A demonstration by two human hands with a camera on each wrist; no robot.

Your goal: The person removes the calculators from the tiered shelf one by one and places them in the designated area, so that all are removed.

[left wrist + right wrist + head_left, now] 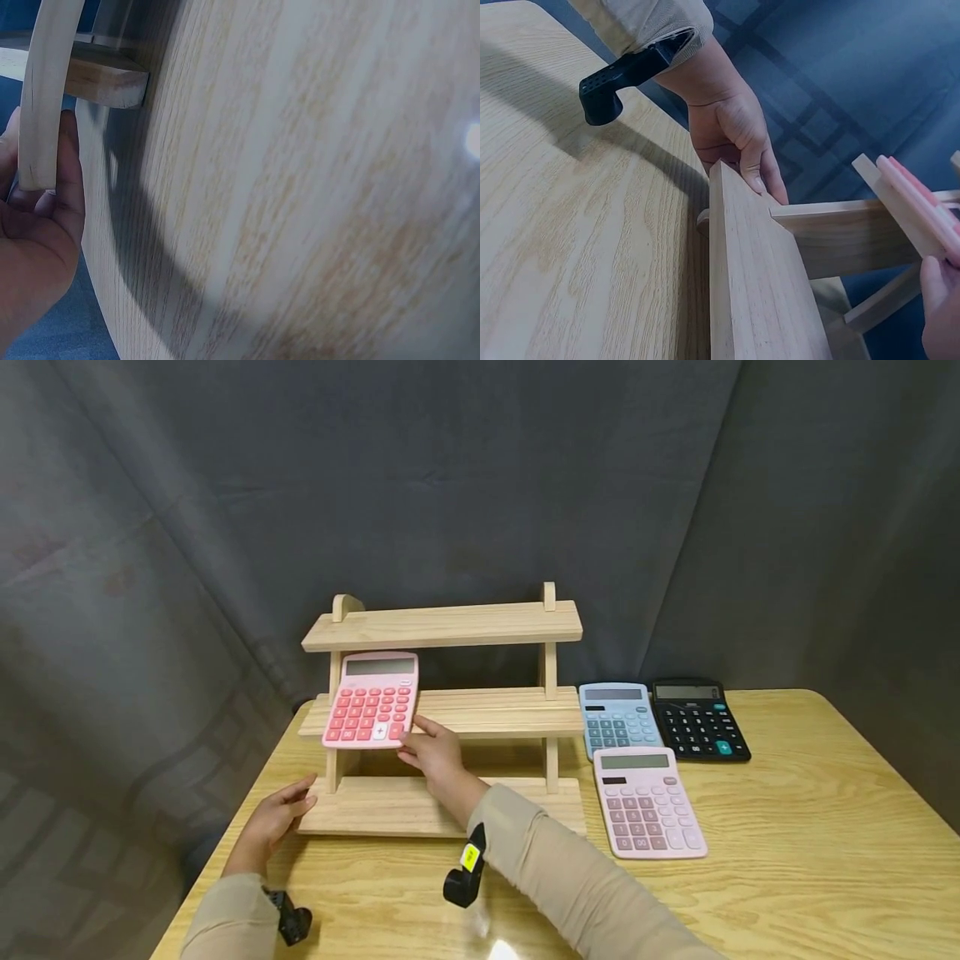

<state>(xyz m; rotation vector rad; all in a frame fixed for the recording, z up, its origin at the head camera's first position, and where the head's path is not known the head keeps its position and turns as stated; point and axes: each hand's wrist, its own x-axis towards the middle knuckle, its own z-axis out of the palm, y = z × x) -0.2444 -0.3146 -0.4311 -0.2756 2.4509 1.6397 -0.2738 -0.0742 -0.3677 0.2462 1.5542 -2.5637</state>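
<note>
A pink calculator (pixel 372 699) with coral keys leans on the left part of the middle board of a three-tier wooden display rack (pixel 442 627). My right hand (pixel 437 755) pinches its lower right corner; in the right wrist view the calculator (pixel 919 196) appears edge-on, with that hand (pixel 943 315) beside it. At the left end of the bottom board, my left hand (pixel 276 817) holds the rack. The left wrist view has its thumb and fingers (pixel 70 169) on either side of the board's end (pixel 41 112).
On the table (pixel 810 793), right of the rack, lie a light blue calculator (pixel 617 720), a black calculator (pixel 699 720) and a pale pink calculator (pixel 647 802) in front of them. A dark grey curtain (pixel 450 485) hangs behind the rack.
</note>
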